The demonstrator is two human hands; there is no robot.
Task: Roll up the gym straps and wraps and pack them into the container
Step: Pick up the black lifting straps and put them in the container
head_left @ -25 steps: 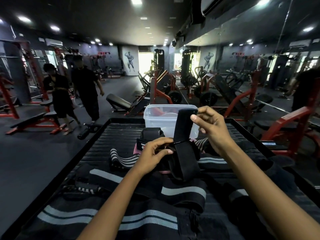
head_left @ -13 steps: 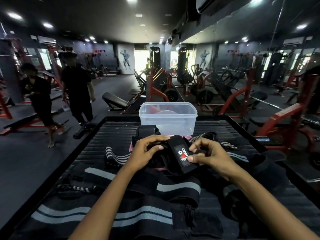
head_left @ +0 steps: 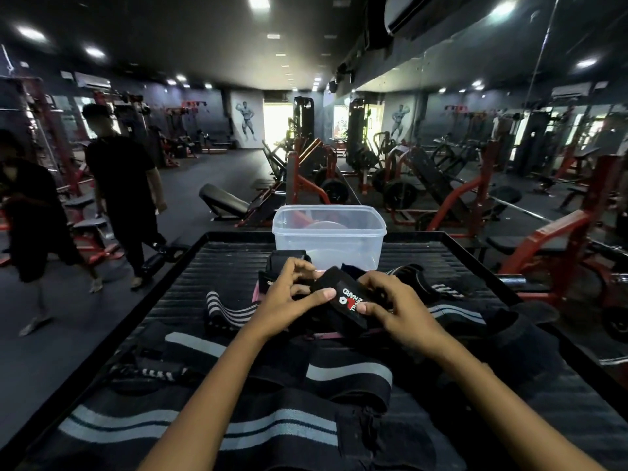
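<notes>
I see both hands on one black strap (head_left: 343, 300) just in front of the clear tub (head_left: 331, 237) on the worktop (head_left: 231, 266). My left hand (head_left: 289, 297) has a tight grip on it, thumb pressed beside the label, and my right hand (head_left: 397, 309) pinches its other end. More wraps (head_left: 339, 375) lie nearer me.

Left hand (head_left: 289, 297) and right hand (head_left: 397, 311) curled, thumbs pinching
</notes>
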